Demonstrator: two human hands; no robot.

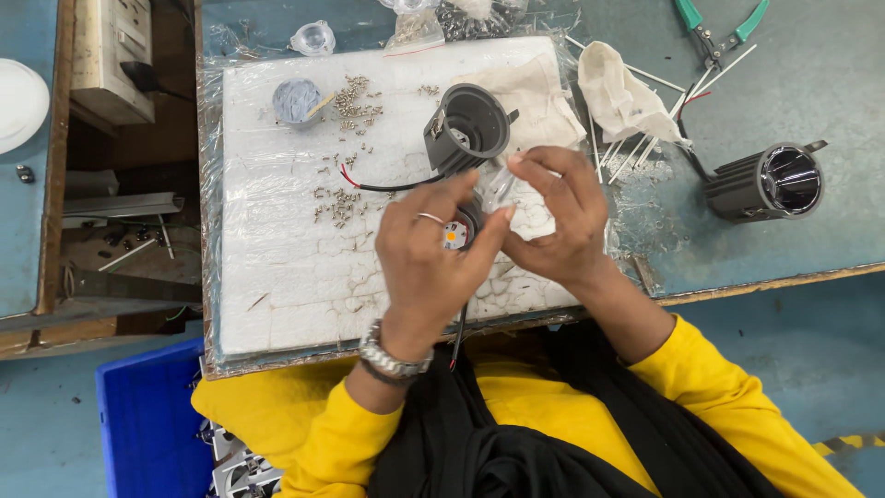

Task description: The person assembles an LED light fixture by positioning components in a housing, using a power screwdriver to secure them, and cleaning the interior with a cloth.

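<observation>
One white cracked board (277, 267), wrapped in plastic, is laid on the blue desk (830, 74). A small round LED part (454, 235) with an orange centre is pinched between the left hand (426, 263) and right hand (560, 226), fingers closed on it.

Both hands meet over the near edge of the board (277, 277) on the worktop (830, 55), left hand (424, 254) and right hand (558, 217) pinching a small round part (454, 235) between them. Just behind sits a lamp housing (468, 129); loose screws (355, 101) and a small cup (297, 100) lie left of it. Right, off the board: cloth (622, 92), second housing (770, 183), pliers (719, 32) at the far edge.
</observation>
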